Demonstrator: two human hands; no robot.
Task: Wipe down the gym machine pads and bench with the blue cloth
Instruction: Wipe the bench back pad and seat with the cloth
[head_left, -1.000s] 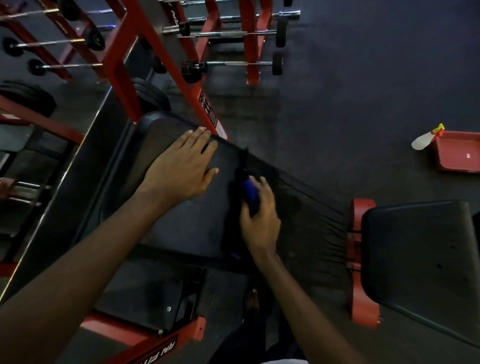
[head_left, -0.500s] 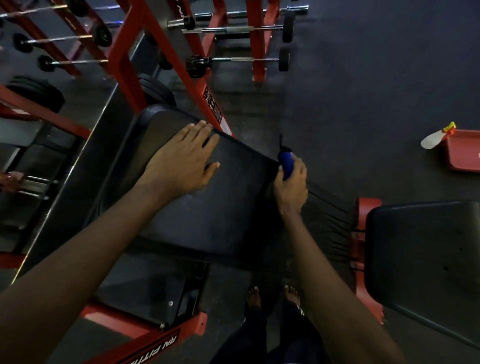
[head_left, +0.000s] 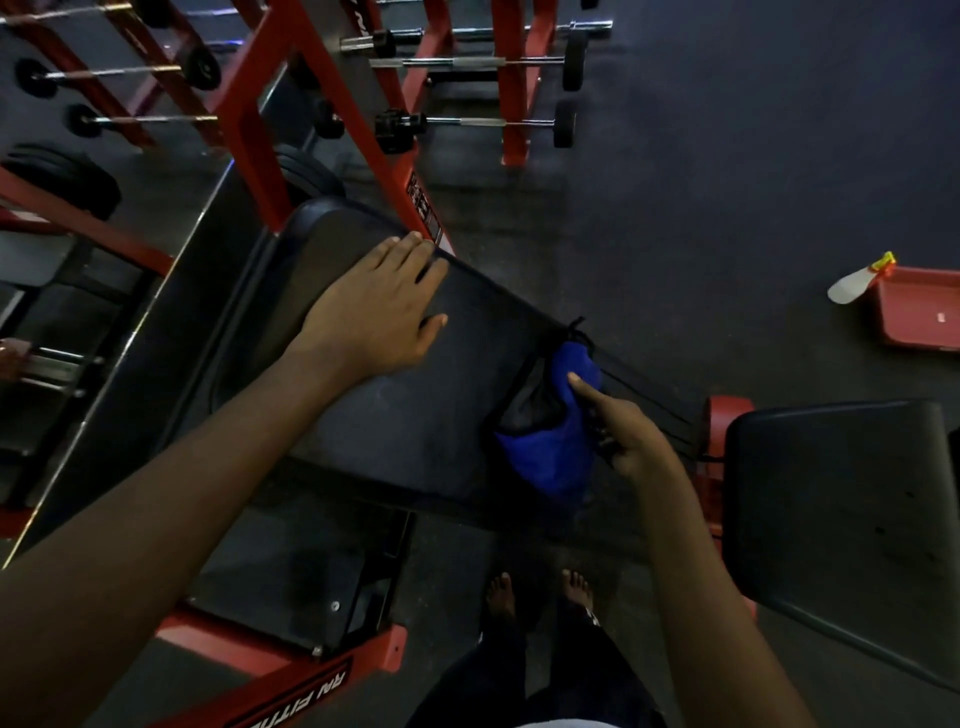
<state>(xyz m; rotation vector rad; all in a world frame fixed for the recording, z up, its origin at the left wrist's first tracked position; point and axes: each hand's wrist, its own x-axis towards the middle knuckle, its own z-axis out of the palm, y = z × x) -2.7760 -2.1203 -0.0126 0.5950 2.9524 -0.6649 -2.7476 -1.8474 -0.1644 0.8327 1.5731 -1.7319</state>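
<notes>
A long black bench pad (head_left: 395, 410) slants from upper left to lower right on a red machine frame. My left hand (head_left: 379, 312) lies flat on its upper part, fingers straight. The blue cloth (head_left: 556, 447) hangs over the pad's lower right end, with a dark fold at its left. My right hand (head_left: 623, 431) holds the cloth there, forefinger stretched onto the blue fabric and the other fingers curled into it. A second black pad (head_left: 841, 525) sits to the right.
Red racks with barbells (head_left: 467, 62) stand at the back. A white spray bottle (head_left: 857, 280) leans on a red tray (head_left: 919, 306) on the dark floor at right. My bare feet (head_left: 540, 592) stand below the pad's lower edge.
My right hand has come down from the pad's far edge to its lower right end, and the cloth has spread out from a small wad. My left hand has stayed flat on the pad.
</notes>
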